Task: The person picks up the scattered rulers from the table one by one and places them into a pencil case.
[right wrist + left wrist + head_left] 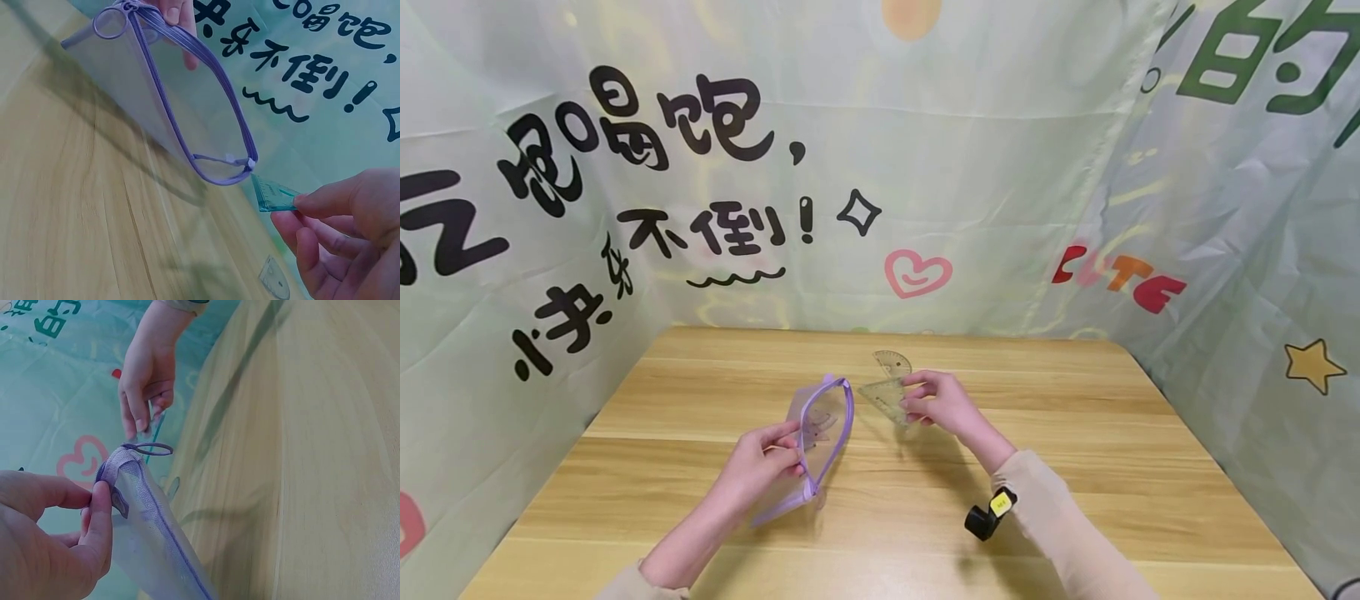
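Observation:
My left hand (758, 462) pinches one side of a see-through pouch (831, 446) with purple zipper edging, held tilted over the table. Its mouth gapes open toward the right, plain in the right wrist view along the purple zipper (232, 100). Faint dark marks show through the pouch wall; I cannot tell what they are. Between thumb and fingers, my right hand (946, 407) holds a clear triangular set square (883, 398), a short way right of the pouch mouth and apart from it. Beyond it a clear protractor (891, 362) lies on the table.
The wooden table (1075, 467) meets a printed cloth backdrop (1000, 192) at the back and sides. A black device (988, 515) with a yellow label is strapped at my right wrist. A purple ring (109, 24) hangs from the zipper end.

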A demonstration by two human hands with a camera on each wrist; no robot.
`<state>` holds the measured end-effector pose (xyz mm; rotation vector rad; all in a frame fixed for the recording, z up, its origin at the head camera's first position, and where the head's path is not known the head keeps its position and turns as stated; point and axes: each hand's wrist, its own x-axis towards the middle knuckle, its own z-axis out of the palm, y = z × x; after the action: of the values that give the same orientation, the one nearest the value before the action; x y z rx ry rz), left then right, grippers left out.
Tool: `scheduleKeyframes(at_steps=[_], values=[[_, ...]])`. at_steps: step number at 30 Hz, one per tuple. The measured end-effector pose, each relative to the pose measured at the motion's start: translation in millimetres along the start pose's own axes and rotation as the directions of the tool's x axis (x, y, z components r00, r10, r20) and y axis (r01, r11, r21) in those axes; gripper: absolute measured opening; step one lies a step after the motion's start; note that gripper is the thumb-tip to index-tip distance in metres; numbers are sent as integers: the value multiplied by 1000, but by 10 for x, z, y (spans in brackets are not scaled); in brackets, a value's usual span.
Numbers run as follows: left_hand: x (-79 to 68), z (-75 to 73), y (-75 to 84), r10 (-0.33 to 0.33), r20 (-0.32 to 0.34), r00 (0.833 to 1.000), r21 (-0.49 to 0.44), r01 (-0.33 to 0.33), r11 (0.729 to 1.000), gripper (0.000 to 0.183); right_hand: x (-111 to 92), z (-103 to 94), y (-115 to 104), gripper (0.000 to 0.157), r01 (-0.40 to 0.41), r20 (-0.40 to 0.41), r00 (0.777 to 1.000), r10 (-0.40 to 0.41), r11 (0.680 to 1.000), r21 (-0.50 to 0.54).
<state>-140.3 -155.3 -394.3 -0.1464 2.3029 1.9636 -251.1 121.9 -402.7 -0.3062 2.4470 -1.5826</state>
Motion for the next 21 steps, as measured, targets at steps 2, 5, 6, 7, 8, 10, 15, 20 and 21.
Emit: scheduleKeyframes(at_steps=[2,5,6,7,8,10,15,20,21], values=[[-4,-2,2,1,5,1000,3,-1,1000,53,1,17,-4,39,-1,7,1000,1,1000,5],[-12,-5,6,1,14,1000,4,-1,1000,54,-2,35,-17,38,4,19,1000,-4,1000,7],[-15,-5,8,1,16,1000,4,-1,1000,54,-3,41,-23,38,6,22,1000,-6,1000,7],[-17,-4,9,2,17,1000,4,-2,1000,54,-4,46,-27,39,7,24,1000,-7,1000,6],[-19,-3,10,2,18,1000,3,-2,1000,54,-4,54,-35,39,7,25,1000,-7,1000,10],[-21,-2,13,2,19,1000,6,-2,1000,55,-5,70,-46,40,12,27,1000,-13,1000,9],[-20,2,13,1,22,1000,8,-2,1000,55,1,109,-79,41,27,43,999,-27,1000,5],[-23,2,16,2,22,1000,8,-2,1000,55,13,144,-95,45,44,51,998,-45,999,10],[-23,2,16,1,22,1000,9,-2,1000,55,14,152,-97,45,48,53,997,-49,999,13]])
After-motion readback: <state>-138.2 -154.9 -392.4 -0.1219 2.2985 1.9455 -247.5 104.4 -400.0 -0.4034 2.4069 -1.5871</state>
